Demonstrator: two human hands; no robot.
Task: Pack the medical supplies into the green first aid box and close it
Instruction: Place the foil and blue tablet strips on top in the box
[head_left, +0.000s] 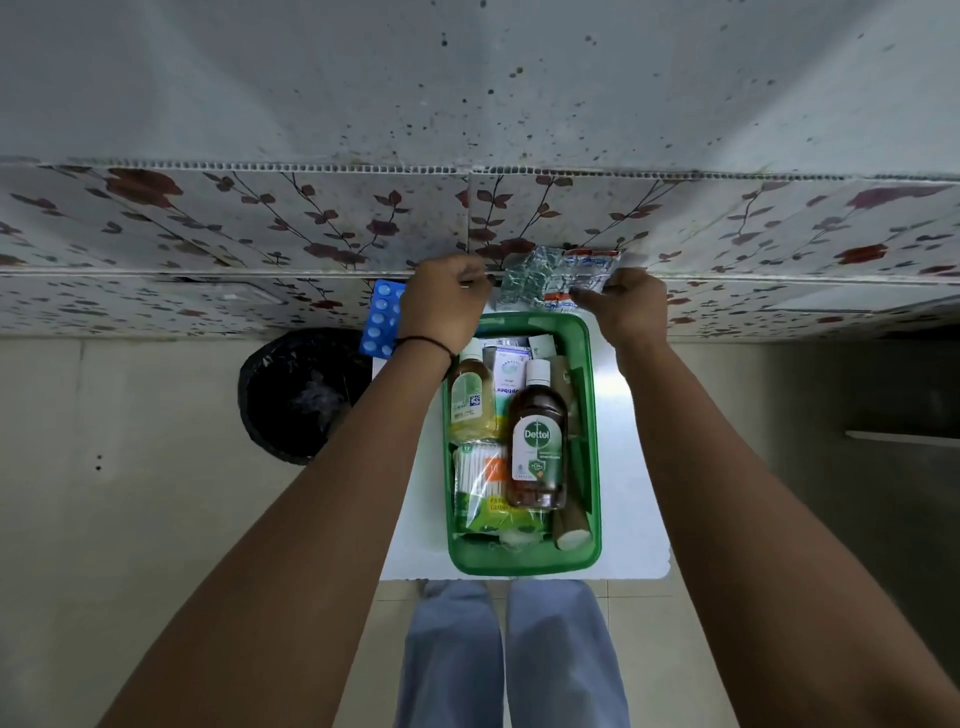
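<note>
The green first aid box (522, 564) sits open on a small white table (634, 519), its long axis running away from the person; inside, a Dettol bottle (536, 441) lies cap toward the wall; beyond the far rim, the right hand (626, 306) pinches crumpled tablet strips (556, 278); the left hand (441, 304) is curled, its grasp hidden; a blue blister pack (379, 319) is partly covered by that wrist.

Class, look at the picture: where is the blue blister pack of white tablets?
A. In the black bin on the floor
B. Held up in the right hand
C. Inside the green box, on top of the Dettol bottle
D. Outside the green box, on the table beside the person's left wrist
D. The blue blister pack lies on the table outside the green box, just beyond the left hand; the right hand is at the silver tablet strips instead.
</note>
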